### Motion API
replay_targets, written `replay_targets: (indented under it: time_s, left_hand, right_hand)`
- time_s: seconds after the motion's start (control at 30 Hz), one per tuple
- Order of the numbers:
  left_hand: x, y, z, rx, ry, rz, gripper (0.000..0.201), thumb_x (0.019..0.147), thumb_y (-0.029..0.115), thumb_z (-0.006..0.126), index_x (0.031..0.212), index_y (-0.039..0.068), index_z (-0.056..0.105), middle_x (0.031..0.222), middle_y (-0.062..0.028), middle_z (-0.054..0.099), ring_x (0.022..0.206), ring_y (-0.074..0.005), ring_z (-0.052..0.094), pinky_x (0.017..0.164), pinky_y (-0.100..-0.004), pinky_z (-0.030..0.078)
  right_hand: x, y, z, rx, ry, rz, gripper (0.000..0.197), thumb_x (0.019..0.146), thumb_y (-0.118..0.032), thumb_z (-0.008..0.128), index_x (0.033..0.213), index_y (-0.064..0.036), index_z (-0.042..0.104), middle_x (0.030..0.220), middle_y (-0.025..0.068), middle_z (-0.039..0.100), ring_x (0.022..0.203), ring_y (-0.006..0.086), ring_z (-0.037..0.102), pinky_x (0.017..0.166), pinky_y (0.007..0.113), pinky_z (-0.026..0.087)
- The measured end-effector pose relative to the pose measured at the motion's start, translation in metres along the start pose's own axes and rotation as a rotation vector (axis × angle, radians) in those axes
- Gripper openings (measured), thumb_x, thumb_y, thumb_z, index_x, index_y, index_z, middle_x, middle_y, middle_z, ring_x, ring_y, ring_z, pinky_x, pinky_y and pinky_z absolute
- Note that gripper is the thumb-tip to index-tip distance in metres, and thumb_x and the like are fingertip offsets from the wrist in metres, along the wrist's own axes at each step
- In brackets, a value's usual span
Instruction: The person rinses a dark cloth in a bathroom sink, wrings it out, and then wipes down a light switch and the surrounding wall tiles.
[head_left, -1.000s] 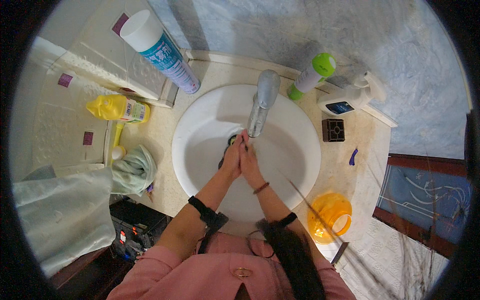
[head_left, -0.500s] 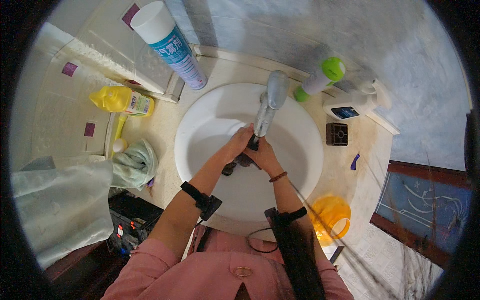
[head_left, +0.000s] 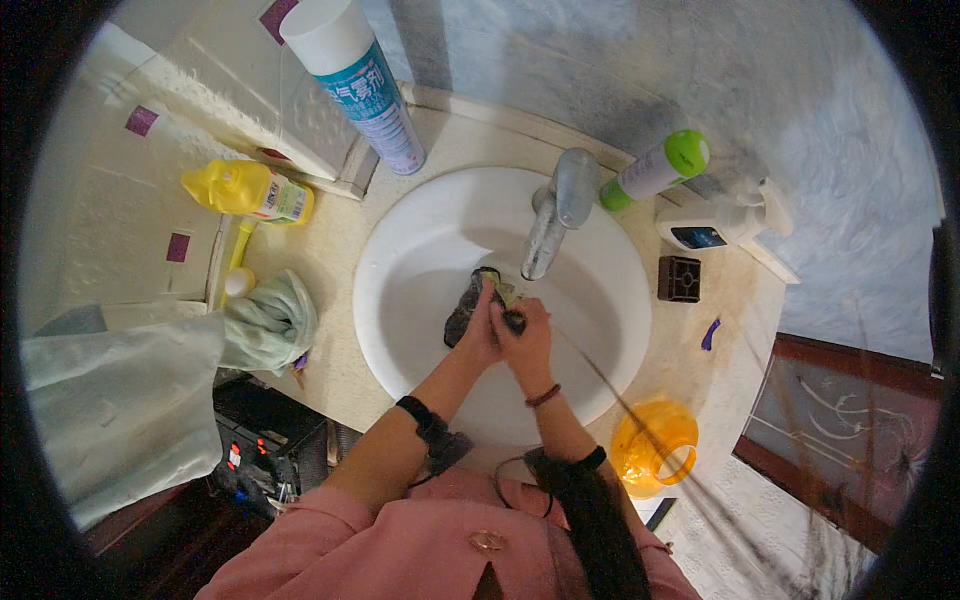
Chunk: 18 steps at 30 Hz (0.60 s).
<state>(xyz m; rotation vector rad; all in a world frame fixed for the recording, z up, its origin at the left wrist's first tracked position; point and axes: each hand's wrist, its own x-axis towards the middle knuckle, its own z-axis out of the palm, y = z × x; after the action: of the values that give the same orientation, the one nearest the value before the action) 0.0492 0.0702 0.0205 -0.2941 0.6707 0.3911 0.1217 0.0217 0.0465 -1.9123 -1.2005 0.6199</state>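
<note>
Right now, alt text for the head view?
A person's left hand and right hand hold a dark, crumpled item over a white oval washbasin, nearer the body than its grey metal tap. A yellow plastic bottle and pale green cloth sit at left; a round orange container is at right.

Remotely, I make out a glossy ceramic basin (head_left: 400, 290), smooth metal tap (head_left: 572, 190), shiny plastic jar (head_left: 635, 450), matt cloth towel (head_left: 270, 325) and rough-looking dark item (head_left: 462, 318).

Head-worn fisheye; looks down past pink shirt (head_left: 430, 550) onto left hand (head_left: 479, 338), right hand (head_left: 527, 345), sink (head_left: 400, 290); wide; close
</note>
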Motion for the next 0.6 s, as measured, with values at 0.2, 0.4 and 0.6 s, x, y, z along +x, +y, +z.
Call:
replay_targets:
  time_s: [0.2,0.4,0.6]
  left_hand:
    - [0.024,-0.013,-0.003,-0.121,0.035,0.324,0.03,0.085,0.034,0.045,0.098,0.007,0.05,0.087,-0.0078,0.055,0.077,-0.0228,0.055,0.07,-0.0378,0.047]
    - [0.02,0.035,-0.004,0.121,0.183,0.336,0.026,0.08,0.03,0.053,0.091,0.006,0.052,0.087,-0.009,0.057,0.076,-0.0242,0.056,0.07,-0.0386,0.048]
    - [0.016,0.035,-0.028,0.272,0.132,0.327,0.021,0.08,0.023,0.056,0.086,0.005,0.048,0.08,-0.0071,0.053,0.069,-0.0181,0.054,0.063,-0.0339,0.047]
  right_hand:
    - [0.015,0.016,0.018,-0.152,-0.014,-0.025,0.026,0.068,-0.017,0.063,0.085,-0.0022,0.05,0.081,0.0159,0.053,0.087,0.036,0.051,0.078,0.043,0.041]
    - [0.019,0.026,0.018,-0.086,-0.022,0.151,0.029,0.065,-0.005,0.061,0.092,-0.0015,0.05,0.094,0.0144,0.046,0.088,0.0327,0.048,0.074,0.037,0.042]
    - [0.002,-0.013,0.027,0.071,-0.104,-0.079,0.038,0.066,-0.015,0.064,0.101,-0.0135,0.05,0.096,0.0154,0.047,0.092,0.0338,0.049,0.075,0.04,0.043]
